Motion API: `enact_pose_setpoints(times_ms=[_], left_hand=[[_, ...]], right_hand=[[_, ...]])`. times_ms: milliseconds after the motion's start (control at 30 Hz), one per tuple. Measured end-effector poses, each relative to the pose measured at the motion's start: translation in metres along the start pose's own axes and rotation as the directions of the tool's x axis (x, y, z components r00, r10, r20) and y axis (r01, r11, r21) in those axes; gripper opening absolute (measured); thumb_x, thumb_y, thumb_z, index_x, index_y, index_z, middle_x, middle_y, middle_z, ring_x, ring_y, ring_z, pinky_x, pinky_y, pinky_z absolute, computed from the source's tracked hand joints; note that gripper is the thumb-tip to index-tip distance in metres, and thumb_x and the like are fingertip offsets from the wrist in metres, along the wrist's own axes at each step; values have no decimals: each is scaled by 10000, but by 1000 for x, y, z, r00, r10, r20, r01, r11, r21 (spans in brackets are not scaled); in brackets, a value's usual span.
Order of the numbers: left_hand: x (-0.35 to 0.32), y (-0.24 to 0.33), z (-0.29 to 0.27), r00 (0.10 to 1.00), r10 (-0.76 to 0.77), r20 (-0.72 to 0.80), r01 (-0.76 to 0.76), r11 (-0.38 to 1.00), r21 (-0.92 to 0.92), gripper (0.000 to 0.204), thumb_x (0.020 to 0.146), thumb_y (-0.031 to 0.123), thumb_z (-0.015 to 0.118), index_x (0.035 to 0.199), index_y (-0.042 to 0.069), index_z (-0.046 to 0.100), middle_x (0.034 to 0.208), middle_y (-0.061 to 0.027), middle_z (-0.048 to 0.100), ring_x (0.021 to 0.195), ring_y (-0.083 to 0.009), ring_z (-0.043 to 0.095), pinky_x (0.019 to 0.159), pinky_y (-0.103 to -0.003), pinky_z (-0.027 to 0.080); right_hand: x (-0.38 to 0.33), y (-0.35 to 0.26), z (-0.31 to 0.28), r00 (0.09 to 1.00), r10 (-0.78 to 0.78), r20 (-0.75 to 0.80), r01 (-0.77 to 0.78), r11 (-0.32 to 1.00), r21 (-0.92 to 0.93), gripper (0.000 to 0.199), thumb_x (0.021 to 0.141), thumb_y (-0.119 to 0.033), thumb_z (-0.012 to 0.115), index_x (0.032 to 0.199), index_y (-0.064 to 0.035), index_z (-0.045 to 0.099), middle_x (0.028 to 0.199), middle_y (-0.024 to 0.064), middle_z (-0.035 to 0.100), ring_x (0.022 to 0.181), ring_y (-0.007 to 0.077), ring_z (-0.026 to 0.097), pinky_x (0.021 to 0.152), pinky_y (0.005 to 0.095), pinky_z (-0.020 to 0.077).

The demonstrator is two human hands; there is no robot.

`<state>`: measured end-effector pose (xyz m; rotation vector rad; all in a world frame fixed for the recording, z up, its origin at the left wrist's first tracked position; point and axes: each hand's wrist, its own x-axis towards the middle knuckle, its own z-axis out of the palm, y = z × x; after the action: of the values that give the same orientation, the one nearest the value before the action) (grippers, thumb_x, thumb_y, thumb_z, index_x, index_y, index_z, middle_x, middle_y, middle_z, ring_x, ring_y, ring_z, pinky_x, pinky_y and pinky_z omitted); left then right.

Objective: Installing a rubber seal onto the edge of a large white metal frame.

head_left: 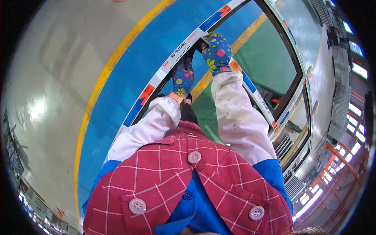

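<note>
A large metal window frame (164, 69) runs slantwise before me, its bars covered with white, blue and orange film and dark along the inner edge. Both my hands wear blue gloves with a flower print. My left hand (183, 78) reaches to the inner edge of the long left bar; its fingers are in shadow and partly hidden. Farther along the same bar, my right hand (217, 53) is closed, with its fingers curled at the inner edge. Something small and pale shows by those fingers, too hidden to name. A crossbar (252, 88) meets the long bar just below my right hand.
A blue floor strip (129, 70) with a yellow line (102, 84) lies left of the frame, and grey floor beyond it. Green floor (270, 58) shows through the frame's opening. Stacks of long grey profiles (340, 94) stand at the right. Orange metal beams (344, 162) are farther off.
</note>
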<state>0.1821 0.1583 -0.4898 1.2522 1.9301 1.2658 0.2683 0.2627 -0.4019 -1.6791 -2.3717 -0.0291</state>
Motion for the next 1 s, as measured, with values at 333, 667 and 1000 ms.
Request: enact_pose_setpoints(times_ms=[333, 667, 1000], left_hand=[[-21, 10, 0, 1000, 2, 19, 2, 974, -225, 308, 851, 111, 492, 1140, 18, 544, 1119, -182, 569, 965, -255, 583, 844, -356, 462], [-48, 25, -69, 751, -271, 602, 617, 614, -493, 302, 899, 326, 491, 952, 40, 573, 629, 2, 493, 491, -68, 458, 395, -236, 332], [-80, -67, -8, 805, -499, 322, 567, 806, -169, 317, 867, 318, 468, 1100, 115, 540, 936, -38, 598, 822, -195, 548, 740, -346, 436]], right_hand=[[29, 11, 21, 582, -805, -115, 805, 591, -60, 443, 731, -108, 517, 1174, -129, 504, 1074, 89, 556, 1058, 259, 518, 980, 401, 364], [51, 11, 17, 459, -888, -10, 888, 459, -11, 204, 741, -156, 525, 942, -145, 559, 868, 36, 590, 833, 225, 584, 755, 361, 461], [45, 17, 24, 481, -877, -9, 875, 480, -64, 331, 705, -165, 568, 1034, -120, 559, 967, 69, 574, 936, 240, 550, 890, 376, 408]])
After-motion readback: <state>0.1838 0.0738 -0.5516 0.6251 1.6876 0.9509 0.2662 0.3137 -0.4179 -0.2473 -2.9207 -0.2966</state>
